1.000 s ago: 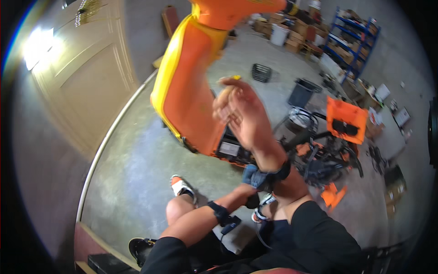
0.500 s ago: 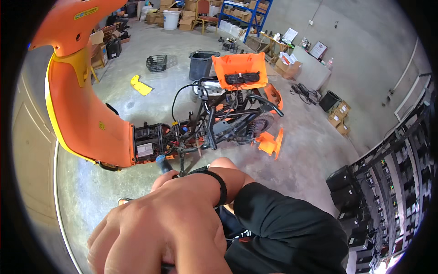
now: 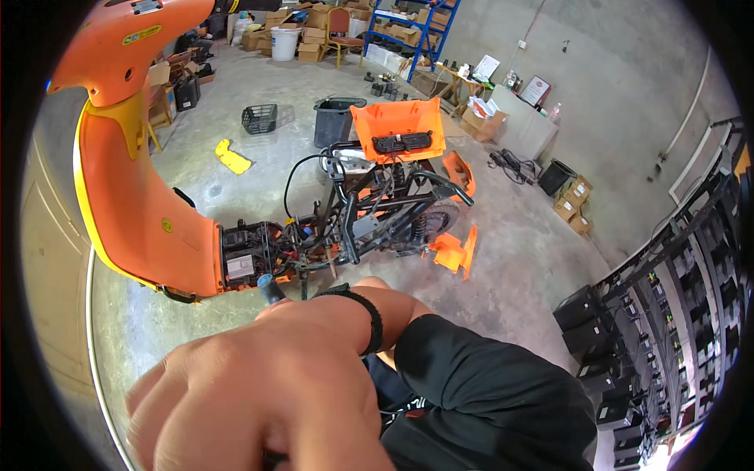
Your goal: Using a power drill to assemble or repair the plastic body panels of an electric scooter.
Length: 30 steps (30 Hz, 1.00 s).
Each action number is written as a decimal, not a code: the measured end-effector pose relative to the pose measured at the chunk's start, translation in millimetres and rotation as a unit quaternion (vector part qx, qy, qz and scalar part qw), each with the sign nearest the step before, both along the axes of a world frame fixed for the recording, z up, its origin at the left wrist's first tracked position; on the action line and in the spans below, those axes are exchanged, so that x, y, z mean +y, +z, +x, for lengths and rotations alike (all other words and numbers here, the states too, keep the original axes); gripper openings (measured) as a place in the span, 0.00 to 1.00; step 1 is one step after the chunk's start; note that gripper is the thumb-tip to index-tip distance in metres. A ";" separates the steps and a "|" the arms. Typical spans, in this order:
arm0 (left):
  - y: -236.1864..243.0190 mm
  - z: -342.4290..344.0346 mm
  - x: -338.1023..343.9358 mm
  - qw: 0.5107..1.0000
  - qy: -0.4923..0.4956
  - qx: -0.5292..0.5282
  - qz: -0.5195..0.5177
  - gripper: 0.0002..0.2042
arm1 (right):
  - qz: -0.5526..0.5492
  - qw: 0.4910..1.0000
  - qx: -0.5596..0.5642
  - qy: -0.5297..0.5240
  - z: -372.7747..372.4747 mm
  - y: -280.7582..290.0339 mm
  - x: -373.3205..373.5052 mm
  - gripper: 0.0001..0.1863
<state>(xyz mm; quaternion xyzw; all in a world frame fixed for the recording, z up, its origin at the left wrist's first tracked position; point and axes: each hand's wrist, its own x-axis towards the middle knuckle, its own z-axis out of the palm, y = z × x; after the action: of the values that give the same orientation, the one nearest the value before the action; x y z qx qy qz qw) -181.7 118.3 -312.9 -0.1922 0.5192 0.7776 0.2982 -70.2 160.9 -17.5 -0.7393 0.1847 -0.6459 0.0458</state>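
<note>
My right hand [image 3: 251, 392] fills the lower foreground, back up, fingers curled and pressed together; a dark sliver shows beneath, unclear. Behind it my left hand [image 3: 275, 309], mostly hidden, grips a dark tool [image 3: 271, 290] with a blue end. Beyond them lies a partly dismantled scooter: an orange and yellow front body [image 3: 145, 216] on the left, an exposed battery bay [image 3: 247, 251], and a black tube frame [image 3: 361, 220] with cables. An orange panel [image 3: 397, 118] with a black part sits atop the rear; a loose orange piece [image 3: 452, 251] lies below it.
A yellow panel [image 3: 233, 158], black crate [image 3: 259, 118] and dark bin [image 3: 334, 125] stand or lie beyond. Blue shelving [image 3: 408, 31], cardboard boxes [image 3: 577, 200] and cables [image 3: 510, 165] line the back and right. A black rack [image 3: 667, 337] is at right, a door [image 3: 55, 259] at left.
The view has swung toward the scooter and racks. My right hand, raised in midair a second ago, is now low and close to the camera, slightly further left than half a second ago.
</note>
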 end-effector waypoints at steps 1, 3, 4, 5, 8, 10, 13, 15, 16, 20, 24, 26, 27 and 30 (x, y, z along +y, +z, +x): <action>0.8 0.6 -1.6 1.000 0.004 -0.004 -0.001 0.13 | -0.013 1.000 0.010 -0.002 -0.3 1.8 -1.3 0.17; 2.3 1.2 -2.6 1.000 0.004 -0.004 -0.004 0.13 | -0.023 1.000 -0.011 -0.009 0.6 5.8 -4.5 0.18; 3.1 1.1 -2.8 1.000 0.005 -0.004 -0.004 0.13 | -0.026 0.999 -0.019 -0.011 1.0 8.2 -6.9 0.19; 3.5 1.4 -3.5 1.000 0.005 -0.004 -0.006 0.13 | -0.184 0.982 0.028 0.039 1.2 12.0 -16.6 0.13; 3.8 0.2 -4.6 1.000 0.007 -0.004 -0.007 0.13 | -0.303 0.947 0.076 0.075 -1.2 19.9 -27.9 0.16; 2.7 -0.4 -5.6 1.000 0.008 -0.002 -0.009 0.14 | -0.271 0.957 0.076 0.065 -0.6 23.0 -28.9 0.15; 0.6 -0.9 -7.0 1.000 0.011 0.001 -0.013 0.14 | -0.295 0.952 0.057 0.053 3.1 24.1 -22.5 0.14; -0.1 -1.3 -8.7 1.000 0.014 0.003 -0.017 0.14 | -0.251 0.964 0.010 0.093 8.2 21.4 -14.1 0.13; -0.2 -1.4 -9.7 1.000 0.014 0.005 -0.018 0.14 | -0.236 0.966 -0.006 0.106 9.0 20.4 -13.1 0.12; -0.5 -2.3 -17.5 0.999 0.027 0.007 -0.027 0.15 | -0.166 0.986 0.007 -0.008 -5.3 7.5 -12.4 0.11; -3.6 1.8 -23.3 0.996 0.051 0.018 -0.065 0.15 | 0.069 0.949 -0.143 -0.271 -52.4 -38.3 6.3 0.09; -1.8 5.5 -26.3 0.990 0.072 0.032 -0.114 0.15 | 0.123 0.897 -0.293 -0.308 -89.8 -75.3 7.7 0.11; 1.4 6.6 -26.5 0.985 0.092 0.045 -0.142 0.16 | 0.081 0.864 -0.386 -0.314 -114.7 -94.5 -3.3 0.12; 21.6 8.6 -39.7 0.874 0.130 0.287 -0.371 0.22 | 0.110 0.679 -0.413 -0.597 -168.6 -159.3 4.3 0.20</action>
<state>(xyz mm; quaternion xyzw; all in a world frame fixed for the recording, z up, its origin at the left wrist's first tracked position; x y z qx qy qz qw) -173.1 78.6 -291.3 -0.1225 0.8028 0.5803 -0.0607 -238.8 165.2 -176.8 -0.1195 0.6192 -0.7506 -0.1972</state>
